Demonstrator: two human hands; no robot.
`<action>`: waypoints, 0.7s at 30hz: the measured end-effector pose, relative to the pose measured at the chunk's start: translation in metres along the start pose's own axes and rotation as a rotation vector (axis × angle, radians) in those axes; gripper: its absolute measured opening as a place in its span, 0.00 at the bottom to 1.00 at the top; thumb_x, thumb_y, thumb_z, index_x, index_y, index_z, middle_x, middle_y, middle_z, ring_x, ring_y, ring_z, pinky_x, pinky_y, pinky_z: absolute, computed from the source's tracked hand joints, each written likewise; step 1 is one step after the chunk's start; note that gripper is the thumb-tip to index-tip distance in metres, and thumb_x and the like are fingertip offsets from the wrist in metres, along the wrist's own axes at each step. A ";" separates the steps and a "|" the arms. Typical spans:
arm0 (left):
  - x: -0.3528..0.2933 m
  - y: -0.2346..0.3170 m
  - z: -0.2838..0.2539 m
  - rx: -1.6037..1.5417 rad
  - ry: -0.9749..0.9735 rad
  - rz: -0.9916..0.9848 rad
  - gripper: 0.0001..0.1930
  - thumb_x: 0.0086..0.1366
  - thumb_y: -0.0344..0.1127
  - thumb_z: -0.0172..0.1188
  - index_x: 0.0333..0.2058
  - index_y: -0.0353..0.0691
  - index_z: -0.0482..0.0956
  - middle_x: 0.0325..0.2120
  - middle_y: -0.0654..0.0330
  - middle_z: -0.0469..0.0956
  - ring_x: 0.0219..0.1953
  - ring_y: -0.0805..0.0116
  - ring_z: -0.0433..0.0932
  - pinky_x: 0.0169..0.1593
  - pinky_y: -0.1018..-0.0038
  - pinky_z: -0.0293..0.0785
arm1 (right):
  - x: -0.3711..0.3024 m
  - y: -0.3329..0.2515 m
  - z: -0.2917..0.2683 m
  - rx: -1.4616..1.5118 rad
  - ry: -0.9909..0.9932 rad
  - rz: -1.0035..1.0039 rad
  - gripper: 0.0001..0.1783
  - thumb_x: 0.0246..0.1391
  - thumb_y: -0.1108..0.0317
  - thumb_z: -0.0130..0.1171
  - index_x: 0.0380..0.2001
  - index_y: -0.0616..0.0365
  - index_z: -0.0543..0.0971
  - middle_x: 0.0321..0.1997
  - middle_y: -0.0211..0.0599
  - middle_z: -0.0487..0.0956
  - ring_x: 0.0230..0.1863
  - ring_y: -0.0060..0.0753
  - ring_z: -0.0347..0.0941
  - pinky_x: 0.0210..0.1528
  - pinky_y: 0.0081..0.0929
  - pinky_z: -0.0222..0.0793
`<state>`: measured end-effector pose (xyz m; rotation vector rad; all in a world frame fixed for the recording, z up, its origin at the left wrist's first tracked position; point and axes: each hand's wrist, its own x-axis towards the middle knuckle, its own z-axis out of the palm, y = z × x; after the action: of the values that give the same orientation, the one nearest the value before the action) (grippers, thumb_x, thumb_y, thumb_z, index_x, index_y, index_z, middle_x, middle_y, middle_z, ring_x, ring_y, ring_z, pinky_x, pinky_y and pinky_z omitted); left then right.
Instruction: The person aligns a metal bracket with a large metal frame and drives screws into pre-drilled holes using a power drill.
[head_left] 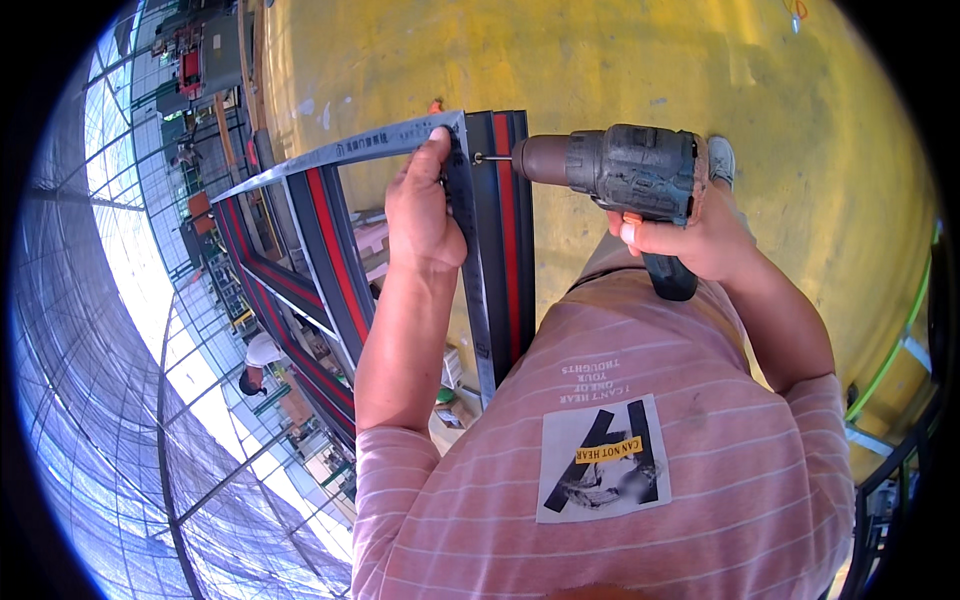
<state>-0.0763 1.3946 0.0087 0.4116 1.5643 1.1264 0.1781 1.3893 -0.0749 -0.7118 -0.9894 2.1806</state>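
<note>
My right hand [690, 235] is wrapped around the grip of a dark cordless drill [650, 165], which points left. From its chuck [545, 159] a thin bit [497, 157] reaches to the dark side of a metal frame [482, 230] near its top corner. A small metal piece, perhaps a screw, shows at the bit's tip, but it is too small to be sure. My left hand [425, 215] is closed on the frame's corner, thumb on the silver edge. The frame is dark with red strips and several crossbars, and it stands upright.
A yellow floor [600, 60] spreads behind the frame. Someone in a white top [264, 350] is off to the left, near workbenches and machines [190, 75]. My shoe [721, 163] shows beyond the drill. A green strip [890, 350] and dark metalwork stand at the right.
</note>
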 end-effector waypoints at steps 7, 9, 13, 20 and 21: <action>0.000 0.001 -0.001 0.008 0.027 -0.002 0.18 0.74 0.39 0.45 0.49 0.31 0.75 0.44 0.49 0.81 0.45 0.59 0.82 0.50 0.64 0.81 | 0.004 0.021 -0.018 -0.470 0.069 -0.200 0.20 0.41 0.70 0.72 0.40 0.60 0.78 0.33 0.31 0.81 0.35 0.27 0.76 0.41 0.26 0.72; -0.002 0.001 0.002 -0.001 0.049 0.001 0.16 0.73 0.38 0.47 0.49 0.31 0.75 0.42 0.51 0.81 0.43 0.61 0.83 0.48 0.66 0.82 | 0.008 0.038 -0.034 -0.540 0.051 -0.185 0.26 0.39 0.69 0.75 0.43 0.63 0.76 0.35 0.33 0.81 0.36 0.26 0.76 0.43 0.27 0.71; -0.005 0.004 0.011 0.023 0.083 0.007 0.13 0.71 0.35 0.52 0.49 0.33 0.75 0.40 0.56 0.81 0.39 0.65 0.83 0.43 0.69 0.82 | 0.019 0.048 -0.050 -0.444 -0.087 -0.141 0.36 0.39 0.66 0.78 0.47 0.73 0.70 0.42 0.39 0.79 0.43 0.24 0.75 0.48 0.27 0.70; -0.002 0.001 0.007 0.079 0.094 0.013 0.16 0.72 0.39 0.50 0.48 0.31 0.75 0.42 0.50 0.81 0.43 0.59 0.83 0.48 0.64 0.83 | 0.026 0.023 -0.038 -0.279 -0.156 -0.279 0.34 0.41 0.69 0.73 0.53 0.70 0.73 0.45 0.41 0.82 0.46 0.26 0.77 0.51 0.26 0.71; -0.002 0.000 0.006 0.062 0.074 0.021 0.16 0.72 0.38 0.49 0.48 0.31 0.75 0.42 0.50 0.81 0.42 0.59 0.83 0.48 0.64 0.83 | 0.027 0.024 -0.039 -0.326 -0.151 -0.332 0.34 0.42 0.70 0.72 0.54 0.70 0.73 0.45 0.42 0.82 0.46 0.26 0.77 0.51 0.26 0.71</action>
<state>-0.0705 1.3955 0.0100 0.4327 1.6660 1.1227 0.1794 1.4145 -0.1221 -0.4855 -1.4517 1.8236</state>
